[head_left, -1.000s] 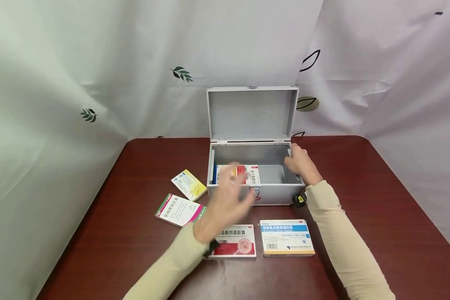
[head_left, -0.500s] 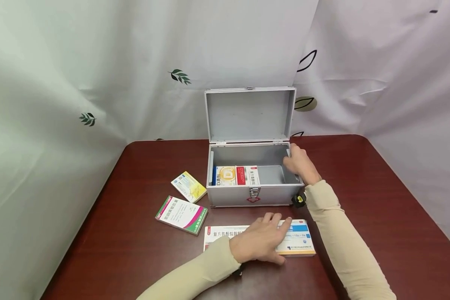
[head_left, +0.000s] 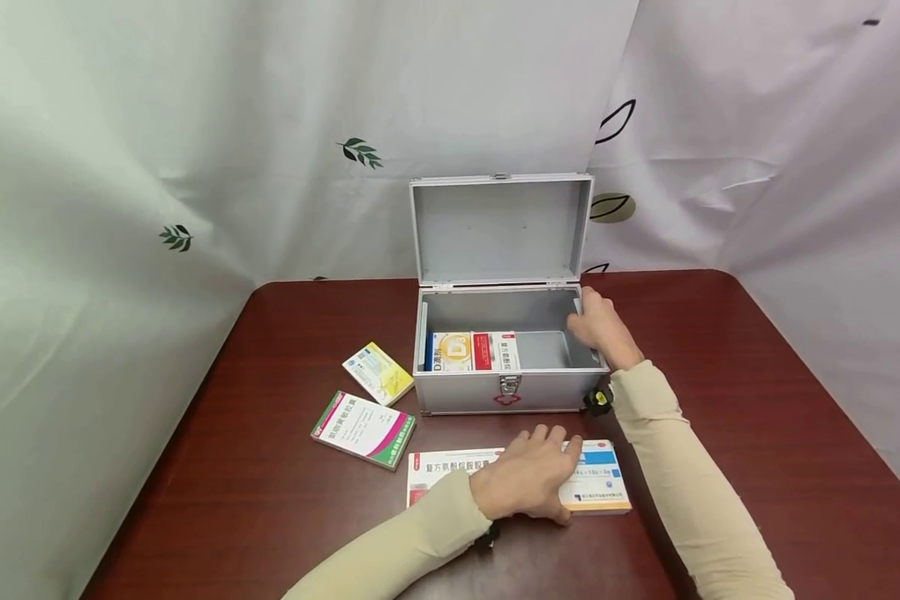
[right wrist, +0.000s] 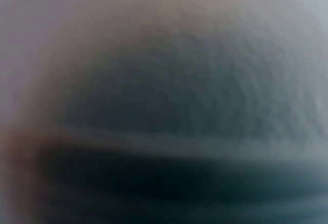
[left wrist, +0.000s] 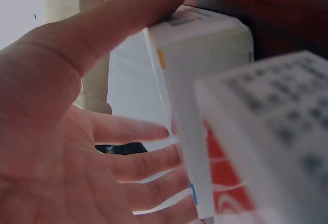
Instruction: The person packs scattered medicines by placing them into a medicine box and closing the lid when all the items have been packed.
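While the right hand [head_left: 606, 329] grips the 3 o'clock wall of the open metal case [head_left: 457, 393], the left hand [head_left: 528, 475] lies across the 9 o'clock half of the blue-and-white box [head_left: 603, 479], which rests flat on the desk [head_left: 195, 500] at about 5 o'clock from the case. The left hand is plainly the nearer: it touches this box, whereas the right hand is well apart from it, towards 12 o'clock. The box's long axis runs from 9 to 3 o'clock, roughly along the left hand's reach, with the thumb at the 6 o'clock long edge and the other fingers [left wrist: 148, 165] stretched towards the 12 o'clock one. In the left wrist view thumb and fingers stand widely apart; their hold on the far edge is hidden, so I cannot tell whether they are clamped on the box or only resting there. Just beside it at 9 o'clock, partly covered by the left sleeve [head_left: 397, 546], lies the red-and-white box [head_left: 453, 460]. The case's front wall stands between the blue-and-white box and the case's interior, where an orange-and-white carton [head_left: 450, 353] and a red-striped carton [head_left: 506, 352] sit towards 9 o'clock.
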`<state>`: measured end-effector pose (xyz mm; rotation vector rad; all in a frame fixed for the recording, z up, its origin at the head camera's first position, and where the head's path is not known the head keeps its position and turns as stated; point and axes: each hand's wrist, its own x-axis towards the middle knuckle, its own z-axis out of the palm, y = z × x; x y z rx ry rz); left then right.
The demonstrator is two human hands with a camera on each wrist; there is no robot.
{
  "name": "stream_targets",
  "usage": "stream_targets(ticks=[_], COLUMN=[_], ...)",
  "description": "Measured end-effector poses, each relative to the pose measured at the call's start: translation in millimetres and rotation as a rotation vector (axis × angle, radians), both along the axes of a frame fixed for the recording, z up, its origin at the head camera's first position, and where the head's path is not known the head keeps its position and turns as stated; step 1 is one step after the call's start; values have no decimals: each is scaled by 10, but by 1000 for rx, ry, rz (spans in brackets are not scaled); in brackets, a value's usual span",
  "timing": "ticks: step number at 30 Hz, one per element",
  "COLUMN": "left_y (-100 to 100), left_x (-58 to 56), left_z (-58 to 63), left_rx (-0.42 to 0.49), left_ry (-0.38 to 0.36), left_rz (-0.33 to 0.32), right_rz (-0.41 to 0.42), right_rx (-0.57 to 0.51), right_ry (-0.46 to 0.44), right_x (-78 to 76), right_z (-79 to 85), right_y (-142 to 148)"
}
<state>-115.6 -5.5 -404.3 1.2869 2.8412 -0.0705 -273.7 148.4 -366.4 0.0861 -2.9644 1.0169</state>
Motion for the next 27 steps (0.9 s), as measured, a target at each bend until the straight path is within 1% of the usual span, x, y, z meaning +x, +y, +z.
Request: stream_targets(ticks=[4, 8, 11, 12, 15, 17, 20, 23, 25, 27], left_y=[-39, -128, -217, -252, -338, -400, -496, -589, -634, -652], left_x=[7, 32, 52, 57, 61, 44, -24, -130, -217, -311], left_z=[39, 165, 312, 369, 563, 710, 935, 1130, 1237, 1326], left_rx=[9, 33, 48, 53, 75, 109, 192, 296, 346, 389], left_ry=[-14, -31, -45, -61, -105, -142, -217, -285, -310, -312], left_rz=[-6, 9, 20, 23, 24, 36, 79, 161, 225, 291], right_rz=[-5, 4, 8, 10, 6, 4, -4, -8, -12, -9], right_rx=[-2, -7, -7, -6, -4, -4, 1, -2, -16, -22], right_ry=[-3, -13, -7, -7, -7, -5, 17, 26, 13, 10], right_x=[0, 10, 16, 17, 25, 30, 33, 36, 39, 42], right_z=[7, 10, 7, 7, 18, 27, 41, 41, 36, 25], right_y=[14, 14, 5, 3, 20, 33, 44, 35, 19, 12])
